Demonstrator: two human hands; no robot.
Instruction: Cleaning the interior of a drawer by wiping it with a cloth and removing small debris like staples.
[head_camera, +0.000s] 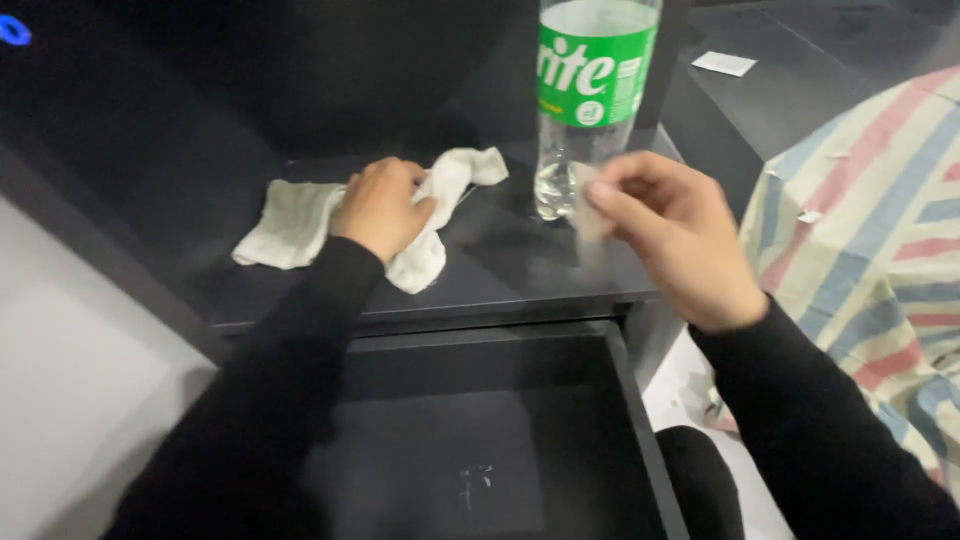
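Nearest the camera, an open black drawer sits empty below the counter. Left hand presses flat on a white cloth, whose long axis runs left to right across the counter. Right hand pinches a small pale scrap between thumb and fingertips, just right of the clear bottle, which stands upright between the hands.

A clear plastic bottle stands upright at the back of the black shelf top, wrapped in a green label with white lettering. Well behind it, on a dark surface, lies a small white slip
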